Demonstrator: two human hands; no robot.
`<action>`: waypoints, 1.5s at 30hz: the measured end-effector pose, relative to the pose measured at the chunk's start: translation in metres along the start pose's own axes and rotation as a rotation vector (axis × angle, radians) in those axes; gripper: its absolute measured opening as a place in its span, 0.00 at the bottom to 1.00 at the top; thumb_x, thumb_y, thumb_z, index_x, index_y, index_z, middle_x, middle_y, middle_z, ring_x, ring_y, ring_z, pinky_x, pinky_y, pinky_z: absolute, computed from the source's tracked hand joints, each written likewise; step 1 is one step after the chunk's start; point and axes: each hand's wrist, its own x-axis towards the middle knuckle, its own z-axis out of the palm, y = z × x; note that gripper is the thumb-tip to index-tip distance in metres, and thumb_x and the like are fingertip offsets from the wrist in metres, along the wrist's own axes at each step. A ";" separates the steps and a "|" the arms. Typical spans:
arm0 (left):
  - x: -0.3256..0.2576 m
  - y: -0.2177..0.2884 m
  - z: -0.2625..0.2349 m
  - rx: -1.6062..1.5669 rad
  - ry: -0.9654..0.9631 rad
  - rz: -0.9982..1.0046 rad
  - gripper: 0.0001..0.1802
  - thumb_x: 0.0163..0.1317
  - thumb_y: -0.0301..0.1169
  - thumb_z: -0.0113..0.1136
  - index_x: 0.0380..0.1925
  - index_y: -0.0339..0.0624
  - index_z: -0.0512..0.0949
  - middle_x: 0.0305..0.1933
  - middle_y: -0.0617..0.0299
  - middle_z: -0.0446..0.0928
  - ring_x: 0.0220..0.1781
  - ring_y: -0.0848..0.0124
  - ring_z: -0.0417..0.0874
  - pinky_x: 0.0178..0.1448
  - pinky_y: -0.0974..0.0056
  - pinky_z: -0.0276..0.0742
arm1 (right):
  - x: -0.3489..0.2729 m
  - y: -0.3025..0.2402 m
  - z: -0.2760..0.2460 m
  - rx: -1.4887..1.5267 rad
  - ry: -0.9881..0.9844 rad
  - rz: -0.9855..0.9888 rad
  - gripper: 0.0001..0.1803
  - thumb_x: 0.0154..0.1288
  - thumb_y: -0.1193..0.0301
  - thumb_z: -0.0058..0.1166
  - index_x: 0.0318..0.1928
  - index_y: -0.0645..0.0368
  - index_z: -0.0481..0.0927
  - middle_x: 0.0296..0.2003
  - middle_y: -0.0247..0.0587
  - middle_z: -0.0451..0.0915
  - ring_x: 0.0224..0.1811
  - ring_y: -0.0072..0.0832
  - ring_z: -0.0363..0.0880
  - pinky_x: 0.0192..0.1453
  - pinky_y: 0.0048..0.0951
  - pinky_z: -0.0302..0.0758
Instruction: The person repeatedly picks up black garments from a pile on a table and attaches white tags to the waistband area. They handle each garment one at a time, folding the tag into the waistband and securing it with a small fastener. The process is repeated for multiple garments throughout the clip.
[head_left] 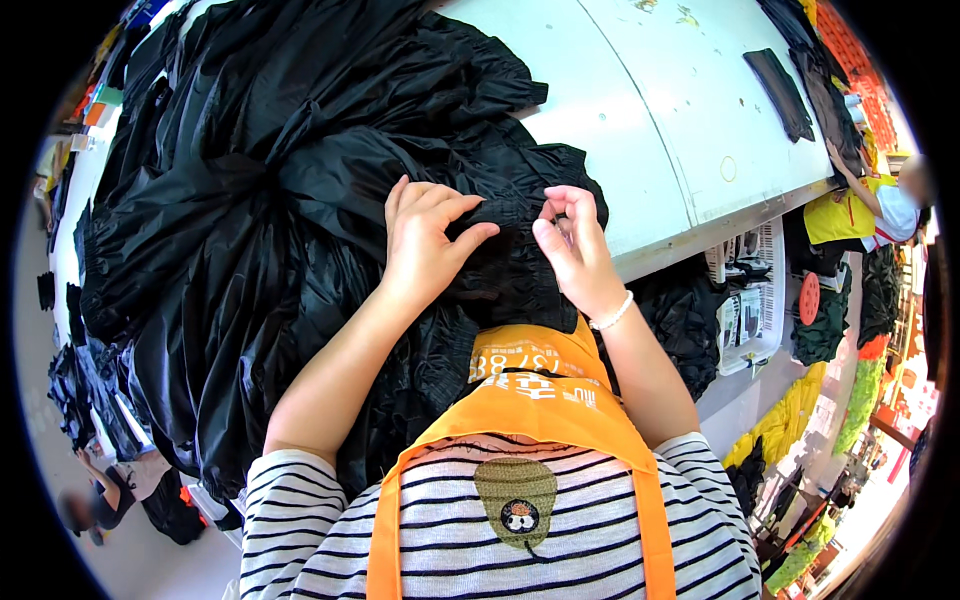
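A large heap of thin, shiny black garments [270,200] with gathered elastic edges covers the left and middle of the table. My left hand [425,232] lies on the cloth, its fingers spread and the thumb apart from the index finger. To its right, my right hand [578,240] has its fingers curled toward the thumb at a gathered black edge [515,215], pinching the garment there. Part of the heap hangs over the near table edge against my orange apron [540,375]. The fingertips are partly hidden by folds.
The white tabletop [640,120] runs to the far right, with a folded dark piece [778,95] on it. Below its edge stand a white plastic basket [760,300] and more dark clothing [670,310]. A co-worker in a yellow garment [840,215] is at the right. Another person [105,500] is at the lower left.
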 end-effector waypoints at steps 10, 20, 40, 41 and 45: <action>-0.005 0.000 -0.001 0.072 -0.079 0.071 0.14 0.45 0.37 0.70 0.31 0.42 0.83 0.31 0.65 0.78 0.43 0.66 0.75 0.65 0.48 0.55 | 0.030 -0.015 0.008 -0.573 -0.175 -0.346 0.10 0.53 0.80 0.58 0.37 0.57 0.76 0.33 0.37 0.75 0.29 0.35 0.79 0.32 0.31 0.76; -0.002 0.001 0.001 -0.062 0.006 0.026 0.09 0.45 0.32 0.69 0.28 0.43 0.82 0.30 0.66 0.77 0.43 0.66 0.75 0.66 0.48 0.54 | 0.042 -0.002 0.004 -0.442 0.110 -0.254 0.06 0.59 0.79 0.54 0.35 0.59 0.70 0.32 0.41 0.73 0.30 0.36 0.76 0.35 0.30 0.74; -0.006 0.008 -0.001 -0.092 0.079 0.112 0.14 0.36 0.14 0.60 0.23 0.44 0.73 0.34 0.66 0.77 0.44 0.64 0.77 0.69 0.44 0.52 | 0.003 -0.023 -0.018 -0.015 -0.229 0.265 0.08 0.64 0.73 0.55 0.42 0.64 0.76 0.31 0.31 0.78 0.29 0.12 0.73 0.33 0.14 0.71; -0.007 0.009 -0.001 -0.082 0.086 0.124 0.14 0.36 0.14 0.59 0.22 0.44 0.73 0.33 0.66 0.76 0.43 0.65 0.77 0.69 0.44 0.52 | 0.003 -0.022 -0.018 0.009 -0.234 0.300 0.08 0.64 0.74 0.56 0.42 0.64 0.77 0.31 0.31 0.78 0.29 0.12 0.73 0.33 0.14 0.71; -0.007 0.010 -0.001 -0.040 0.100 0.160 0.13 0.35 0.13 0.59 0.19 0.45 0.72 0.32 0.67 0.76 0.43 0.66 0.77 0.69 0.44 0.53 | 0.003 -0.019 -0.013 0.089 -0.220 0.337 0.08 0.63 0.75 0.57 0.41 0.65 0.77 0.30 0.31 0.79 0.27 0.11 0.72 0.32 0.14 0.70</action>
